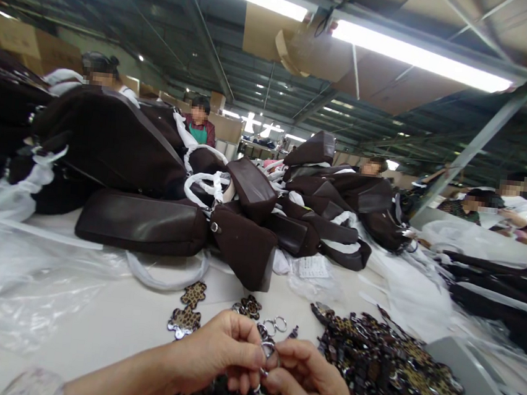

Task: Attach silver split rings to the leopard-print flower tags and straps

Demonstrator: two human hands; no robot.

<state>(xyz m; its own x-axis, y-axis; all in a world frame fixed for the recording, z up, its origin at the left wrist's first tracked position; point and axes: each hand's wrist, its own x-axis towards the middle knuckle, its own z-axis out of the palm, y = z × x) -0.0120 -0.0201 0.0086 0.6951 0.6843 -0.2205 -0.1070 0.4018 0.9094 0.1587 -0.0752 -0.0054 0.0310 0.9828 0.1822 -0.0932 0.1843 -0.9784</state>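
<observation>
My left hand and my right hand meet low in the middle of the head view, fingertips almost touching. Between them is a silvery metal ring, pinched by the thumb and fingers of each hand. More loose rings lie on the table just beyond the fingers. Left of these, a leopard-print bear-shaped charm rests flat. Another leopard-print charm lies behind my hands. Dark pieces with metal parts are under my hands, partly hidden by them.
A large heap of leopard-print and dark charms spreads at right, beside a grey bin. Dark brown bags with white-wrapped handles are piled across the table. Clear plastic wrapping lies at left. Several people are in the background.
</observation>
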